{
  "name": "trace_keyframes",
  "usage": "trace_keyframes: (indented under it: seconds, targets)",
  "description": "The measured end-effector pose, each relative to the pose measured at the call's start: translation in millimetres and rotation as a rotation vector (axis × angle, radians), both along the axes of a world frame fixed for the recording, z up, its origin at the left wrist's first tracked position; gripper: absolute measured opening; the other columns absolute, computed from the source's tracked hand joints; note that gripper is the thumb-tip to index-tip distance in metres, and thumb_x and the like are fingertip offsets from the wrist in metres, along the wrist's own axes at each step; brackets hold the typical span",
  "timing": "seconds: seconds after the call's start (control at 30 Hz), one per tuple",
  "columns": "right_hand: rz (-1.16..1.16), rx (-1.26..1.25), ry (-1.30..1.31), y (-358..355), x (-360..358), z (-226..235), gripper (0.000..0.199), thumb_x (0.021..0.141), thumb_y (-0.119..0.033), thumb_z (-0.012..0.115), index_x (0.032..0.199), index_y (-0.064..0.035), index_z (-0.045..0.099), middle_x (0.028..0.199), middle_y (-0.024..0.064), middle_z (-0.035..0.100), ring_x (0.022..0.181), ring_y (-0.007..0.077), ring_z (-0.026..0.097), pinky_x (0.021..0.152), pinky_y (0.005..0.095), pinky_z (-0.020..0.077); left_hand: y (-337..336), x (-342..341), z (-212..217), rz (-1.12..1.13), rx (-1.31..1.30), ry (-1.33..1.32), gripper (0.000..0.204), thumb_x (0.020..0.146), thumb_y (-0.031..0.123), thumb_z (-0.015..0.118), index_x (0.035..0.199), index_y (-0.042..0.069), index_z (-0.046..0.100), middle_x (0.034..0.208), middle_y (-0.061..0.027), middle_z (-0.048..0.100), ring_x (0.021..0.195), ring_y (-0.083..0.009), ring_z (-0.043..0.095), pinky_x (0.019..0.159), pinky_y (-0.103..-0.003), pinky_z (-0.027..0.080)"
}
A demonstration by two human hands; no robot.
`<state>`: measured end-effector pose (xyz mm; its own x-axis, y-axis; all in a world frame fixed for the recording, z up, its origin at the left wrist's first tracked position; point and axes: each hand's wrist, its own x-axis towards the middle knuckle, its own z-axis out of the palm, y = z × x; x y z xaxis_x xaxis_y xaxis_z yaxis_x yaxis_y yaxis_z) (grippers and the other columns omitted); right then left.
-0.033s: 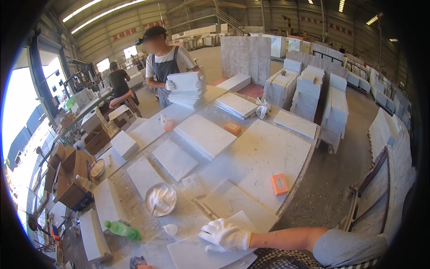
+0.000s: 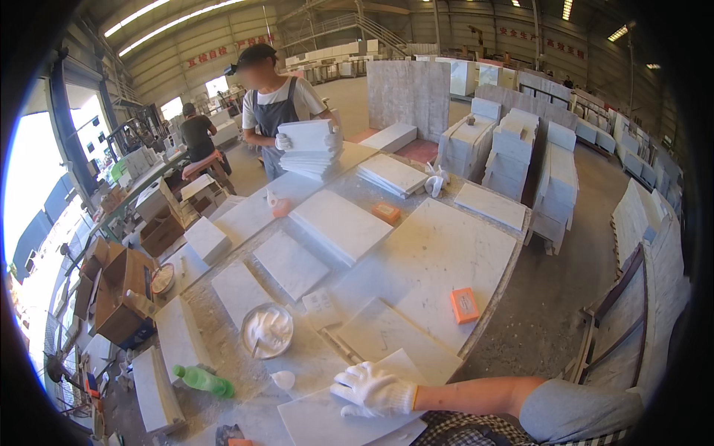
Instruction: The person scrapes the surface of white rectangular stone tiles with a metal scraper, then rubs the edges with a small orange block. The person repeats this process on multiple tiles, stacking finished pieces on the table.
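Note:
My right hand [image 2: 372, 390], in a white knit glove, lies flat with fingers spread on a white marble tile [image 2: 320, 420] at the near edge of the stone worktable [image 2: 446, 253]. It grips nothing. A metal bowl of white paste [image 2: 266, 331] with a stick in it stands just beyond the hand to the left. A small white cap [image 2: 283, 380] and a green plastic bottle [image 2: 202, 380] lie left of the tile. My left hand is out of view.
Several marble tiles [image 2: 338, 223] lie across the table with two orange blocks [image 2: 465, 305] [image 2: 386, 212]. At the far end a person in an apron carries a stack of white tiles [image 2: 309, 145]. Cardboard boxes [image 2: 119, 293] stand left, tile stacks [image 2: 554, 178] right.

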<state>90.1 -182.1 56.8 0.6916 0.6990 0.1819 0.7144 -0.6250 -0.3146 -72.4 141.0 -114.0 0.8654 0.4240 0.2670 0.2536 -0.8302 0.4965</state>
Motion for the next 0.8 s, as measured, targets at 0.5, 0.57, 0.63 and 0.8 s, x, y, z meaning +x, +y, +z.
trace_keyframes:
  seconds: [0.5, 0.57, 0.63, 0.8]
  targets:
    - [-0.046, 0.028, -0.261, -0.7, -11.5, -12.7, 0.055, 0.094, -0.046, 0.067, 0.131, -0.0061, 0.063, 0.132, 0.015, 0.06, 0.127, 0.0354, 0.054, 0.101, 0.0478, 0.0474, 7.5, 0.3, -16.4, -0.037, -0.024, -0.066, 0.017, 0.098, 0.029, 0.067, 0.109, 0.017, 0.072, 0.137, -0.0107, 0.065, 0.145, -0.0388, 0.043, 0.121, -0.067, 0.016]
    - [-0.034, 0.022, -0.295, -1.0, -17.8, -15.8, 0.055, 0.093, -0.047, 0.068, 0.13, -0.0064, 0.064, 0.132, 0.0149, 0.061, 0.126, 0.0352, 0.055, 0.102, 0.0477, 0.0474, 8.1, 1.2, -15.7, -0.042, -0.006, -0.077, 0.017, 0.097, 0.028, 0.068, 0.109, 0.017, 0.072, 0.135, -0.0096, 0.066, 0.144, -0.0376, 0.045, 0.121, -0.066, 0.016]
    - [-0.018, 0.032, -0.315, -0.4, -26.0, -18.7, 0.055, 0.092, -0.048, 0.069, 0.129, -0.0066, 0.065, 0.132, 0.015, 0.062, 0.126, 0.0354, 0.056, 0.103, 0.0477, 0.0475, 9.3, 2.4, -14.7, -0.053, 0.008, -0.067, 0.016, 0.096, 0.028, 0.069, 0.108, 0.017, 0.072, 0.133, -0.0086, 0.067, 0.142, -0.0368, 0.046, 0.121, -0.065, 0.017]
    - [0.051, 0.064, -0.259, -1.8, -49.6, -23.8, 0.059, 0.092, -0.047, 0.068, 0.133, -0.0049, 0.063, 0.14, 0.0184, 0.057, 0.133, 0.0399, 0.052, 0.105, 0.0494, 0.0469, 9.7, 3.0, -13.7, -0.065, 0.032, -0.008, 0.015, 0.095, 0.026, 0.07, 0.107, 0.017, 0.073, 0.13, -0.0077, 0.068, 0.14, -0.0357, 0.049, 0.122, -0.063, 0.018]
